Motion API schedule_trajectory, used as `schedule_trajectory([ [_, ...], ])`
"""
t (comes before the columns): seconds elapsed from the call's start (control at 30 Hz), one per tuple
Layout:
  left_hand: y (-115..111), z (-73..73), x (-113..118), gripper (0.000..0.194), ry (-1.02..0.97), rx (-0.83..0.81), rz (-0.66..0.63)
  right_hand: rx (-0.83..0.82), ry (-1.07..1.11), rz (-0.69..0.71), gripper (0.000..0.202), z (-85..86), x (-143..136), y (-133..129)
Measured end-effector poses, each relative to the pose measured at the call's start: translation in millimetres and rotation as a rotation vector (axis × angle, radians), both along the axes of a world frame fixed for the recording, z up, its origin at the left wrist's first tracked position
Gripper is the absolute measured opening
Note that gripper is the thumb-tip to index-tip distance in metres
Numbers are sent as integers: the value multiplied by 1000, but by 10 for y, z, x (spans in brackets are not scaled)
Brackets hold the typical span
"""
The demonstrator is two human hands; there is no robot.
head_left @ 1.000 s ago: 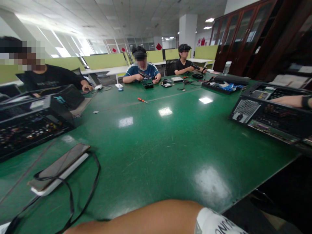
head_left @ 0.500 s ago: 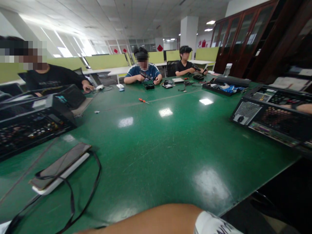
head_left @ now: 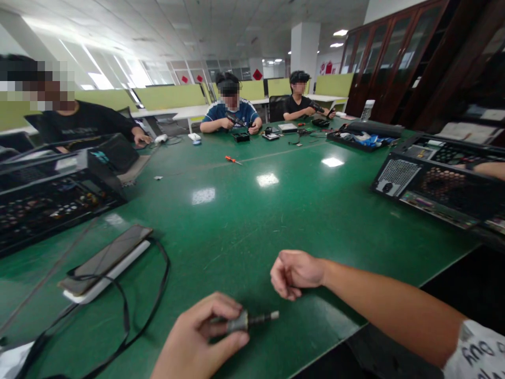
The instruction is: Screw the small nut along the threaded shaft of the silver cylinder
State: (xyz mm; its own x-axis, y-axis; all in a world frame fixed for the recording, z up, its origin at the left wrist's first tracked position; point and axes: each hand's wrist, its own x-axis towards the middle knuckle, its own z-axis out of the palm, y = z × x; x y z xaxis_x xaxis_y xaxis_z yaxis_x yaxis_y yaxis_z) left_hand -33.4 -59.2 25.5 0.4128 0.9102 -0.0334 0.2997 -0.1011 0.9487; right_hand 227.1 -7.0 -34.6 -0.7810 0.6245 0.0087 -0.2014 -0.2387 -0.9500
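At the bottom centre, my left hand (head_left: 205,334) is closed, thumb and fingers gripping a small grey cylinder with a dark shaft (head_left: 238,321). The shaft points right and ends in a pale tip; the exact kind of part is unclear. My right hand (head_left: 295,273) hovers up and to the right of that tip, apart from it. Its fingers are curled inward, and whatever they may hold is hidden. Green tabletop (head_left: 244,237) lies beneath both hands.
A phone (head_left: 110,258) rests on a white block at left, with a looping black cable (head_left: 163,279). Opened computer cases stand at left (head_left: 59,195) and right (head_left: 442,184). An orange screwdriver (head_left: 232,159) lies farther back. Several people sit around the table.
My right forearm has swung from the bottom edge up and right, bringing the hand into view. My left hand has appeared, holding the small cylinder with its shaft. The view has shifted slightly.
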Motion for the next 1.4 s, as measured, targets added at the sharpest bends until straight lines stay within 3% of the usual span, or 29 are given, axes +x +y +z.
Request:
schedule_trajectory([
  [0.13,541,-130,449,25,-169,-30,-60,-71,77,-81,72,-78,283,160],
  [0.23,703,-288,514,27,-301,-39,-60,-65,61,-106,69,-116,295,229],
  [0.43,639,-417,384,22,-308,0,-49,-61,38,-146,64,-89,302,232],
  [0.63,702,-434,412,23,-307,21,-7,26,-37,-460,23,-6,294,243],
  [0.73,705,-448,418,23,-296,15,-4,113,-135,-509,14,24,271,231],
  [0.8,696,-450,417,23,-284,21,1,205,-176,-506,13,49,254,199],
  [0.9,688,-443,418,23,-261,45,31,408,-303,-494,35,99,218,126],
  [0.97,688,-439,420,24,-252,58,58,476,-389,-505,36,128,176,75],
  [1.13,694,-446,441,22,-276,73,70,500,-495,-569,16,145,13,10],
  [1.4,688,-466,463,20,-266,92,10,520,-471,-576,15,135,-29,25],
])
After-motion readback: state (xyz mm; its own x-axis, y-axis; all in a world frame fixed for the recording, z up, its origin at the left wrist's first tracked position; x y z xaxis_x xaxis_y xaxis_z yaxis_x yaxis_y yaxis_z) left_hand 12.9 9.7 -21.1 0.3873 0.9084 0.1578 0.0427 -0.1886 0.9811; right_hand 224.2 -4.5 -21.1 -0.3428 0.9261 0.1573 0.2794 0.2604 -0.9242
